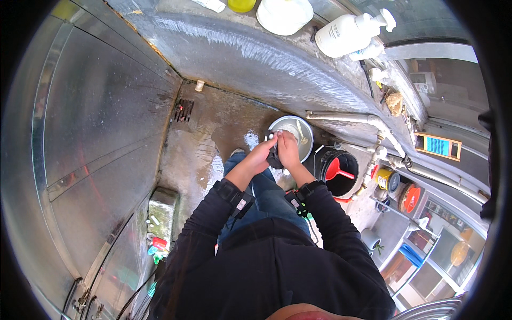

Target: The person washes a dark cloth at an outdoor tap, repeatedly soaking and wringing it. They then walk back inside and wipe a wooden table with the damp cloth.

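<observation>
Both hands are closed together on a dark, wet-looking cloth [273,159], low in front of me. My left hand [258,158] grips it from the left, and my right hand [288,149] holds it from the right. Most of the bunched cloth is hidden by the fingers. Just beyond and beside the right hand stands a round metal basin [310,141] with cloudy liquid in it. The hands overlap its near left rim in this view; whether they touch it, I cannot tell.
Right of the basin stands a black bucket [349,189] with a red dipper [334,169]. White pipes [346,117] run along the ledge wall. On the ledge is a white pump bottle [344,36]. A floor drain [183,110] lies far left, near a metal wall [101,101].
</observation>
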Tool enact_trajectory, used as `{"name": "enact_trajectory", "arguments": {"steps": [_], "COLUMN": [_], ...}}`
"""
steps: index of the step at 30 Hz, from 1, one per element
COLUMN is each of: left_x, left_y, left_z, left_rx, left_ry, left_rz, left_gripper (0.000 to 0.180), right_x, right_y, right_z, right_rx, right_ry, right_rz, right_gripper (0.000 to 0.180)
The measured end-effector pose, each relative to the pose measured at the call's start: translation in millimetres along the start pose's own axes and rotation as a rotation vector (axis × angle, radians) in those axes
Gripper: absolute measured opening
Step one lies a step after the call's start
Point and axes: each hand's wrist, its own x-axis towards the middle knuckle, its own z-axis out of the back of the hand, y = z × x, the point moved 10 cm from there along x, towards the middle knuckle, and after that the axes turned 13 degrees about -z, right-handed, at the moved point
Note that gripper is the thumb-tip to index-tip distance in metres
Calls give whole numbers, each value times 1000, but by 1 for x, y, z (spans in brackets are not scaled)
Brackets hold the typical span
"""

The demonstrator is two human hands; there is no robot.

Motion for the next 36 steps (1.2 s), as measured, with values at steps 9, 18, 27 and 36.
{"name": "enact_trajectory", "arguments": {"steps": [9,18,27,36], "left_x": [9,-68,-82,-62], "left_y": [-48,-124,-134,-34], "left_z": [25,-33,-62,-83], "left_rx": [-199,180,758,605], "left_ry": [-137,-54,-103,-33], "left_rz": [-160,-388,-494,-205], "left_gripper": [39,30,39,59], "right_x": [-50,-13,-29,-46], "right_y": [63,-17,43,39], "right_z": [-29,63,59,61], "right_rx": [65,207,554,595], "right_ry": [419,-24,469,519], "right_rz": [243,18,36,61], "right_gripper": [51,42,47,40]}}
